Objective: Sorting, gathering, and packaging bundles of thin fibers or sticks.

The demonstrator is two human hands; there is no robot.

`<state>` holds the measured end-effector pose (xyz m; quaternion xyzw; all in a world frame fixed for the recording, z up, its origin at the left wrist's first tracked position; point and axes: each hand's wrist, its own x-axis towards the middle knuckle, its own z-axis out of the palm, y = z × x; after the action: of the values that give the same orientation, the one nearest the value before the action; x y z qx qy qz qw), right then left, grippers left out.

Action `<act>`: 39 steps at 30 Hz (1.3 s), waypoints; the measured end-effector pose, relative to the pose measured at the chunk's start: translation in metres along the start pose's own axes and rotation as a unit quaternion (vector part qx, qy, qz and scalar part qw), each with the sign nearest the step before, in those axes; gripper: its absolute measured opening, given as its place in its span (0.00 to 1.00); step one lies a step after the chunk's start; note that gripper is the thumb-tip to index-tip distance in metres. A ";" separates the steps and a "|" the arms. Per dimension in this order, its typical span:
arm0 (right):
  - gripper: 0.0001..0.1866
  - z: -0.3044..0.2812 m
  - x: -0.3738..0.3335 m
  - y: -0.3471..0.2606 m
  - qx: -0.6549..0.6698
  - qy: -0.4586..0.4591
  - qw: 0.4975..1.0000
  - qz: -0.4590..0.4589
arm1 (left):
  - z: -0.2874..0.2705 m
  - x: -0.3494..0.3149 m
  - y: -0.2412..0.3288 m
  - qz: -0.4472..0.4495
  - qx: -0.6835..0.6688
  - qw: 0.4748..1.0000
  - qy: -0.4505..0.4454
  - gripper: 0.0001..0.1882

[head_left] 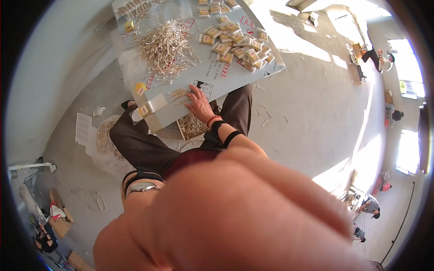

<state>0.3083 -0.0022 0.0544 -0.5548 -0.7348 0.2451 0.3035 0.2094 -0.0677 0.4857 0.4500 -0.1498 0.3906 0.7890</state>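
Note:
My right hand (199, 105) lies on the near edge of the table with its fingers stretched out, their tips touching a small row of thin pale sticks (179, 94) that look like cotton swabs. My left hand (235, 217) is raised very close to the camera, large and blurred, with a watch (143, 187) on its wrist; its fingers are not clear enough to read. A big loose heap of the swabs (165, 45) covers the table's far left. Near the front left corner lies a small packet with a yellow label (144, 109).
Many filled packets with yellow labels (235, 39) are piled on the table's right side. Below the near edge, between my knees, a box of swabs (192, 126) stands. A clear bag of sticks (108, 137) rests on the floor at left. Other people (372, 206) sit far right.

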 end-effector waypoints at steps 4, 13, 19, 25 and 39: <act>0.27 -0.004 -0.001 0.005 -0.019 -0.010 1.000 0.002 | 0.015 -0.010 0.019 0.029 0.022 0.999 -0.006 0.05; 0.27 -0.005 0.001 0.005 -0.004 -0.010 1.000 -0.005 | 0.029 -0.026 0.053 0.098 0.051 0.993 -0.030 0.05; 0.28 -0.005 0.001 0.007 0.008 -0.012 1.000 0.001 | 0.027 -0.031 0.057 0.106 0.070 0.991 -0.031 0.06; 0.29 -0.004 0.004 0.003 0.009 -0.030 0.999 0.007 | 0.034 -0.030 0.058 0.103 0.087 0.990 -0.034 0.06; 0.29 -0.002 0.002 0.011 0.045 -0.008 0.999 -0.009 | -0.012 -0.029 0.077 0.140 0.131 0.981 0.035 0.07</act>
<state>0.3166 0.0026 0.0479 -0.5319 -0.7303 0.2794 0.3249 0.1314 -0.0497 0.5076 0.5105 -0.1311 0.5286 0.6655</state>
